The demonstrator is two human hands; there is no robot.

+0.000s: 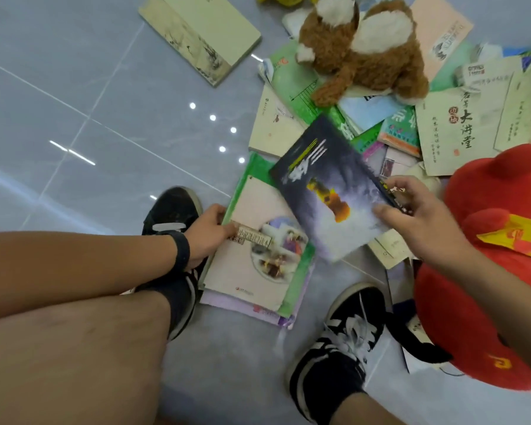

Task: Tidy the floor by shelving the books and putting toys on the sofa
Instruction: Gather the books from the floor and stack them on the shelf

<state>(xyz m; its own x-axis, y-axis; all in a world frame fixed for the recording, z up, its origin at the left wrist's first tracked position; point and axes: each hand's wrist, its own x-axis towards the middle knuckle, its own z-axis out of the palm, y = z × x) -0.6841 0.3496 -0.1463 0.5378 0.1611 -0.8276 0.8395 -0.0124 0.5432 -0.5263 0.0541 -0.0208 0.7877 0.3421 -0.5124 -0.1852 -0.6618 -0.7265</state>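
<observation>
The room is bright and evenly lit from overhead. The glossy grey floor point(83, 96) mirrors the ceiling lamps: a curved row of small white dots point(222, 130) and a few short white streaks point(72, 152) further left, with a pale hazy sheen spreading along the left side. Shadows are soft and shallow, pooling just under the shoes and the stacked books. The dark book point(328, 185) is smeared with motion blur, its print unreadable, and the right hand point(411, 216) holding it is slightly soft too. The wide lens bends things at the edges, stretching the legs and the red plush toy point(488, 271). Colours look a little washed out.
</observation>
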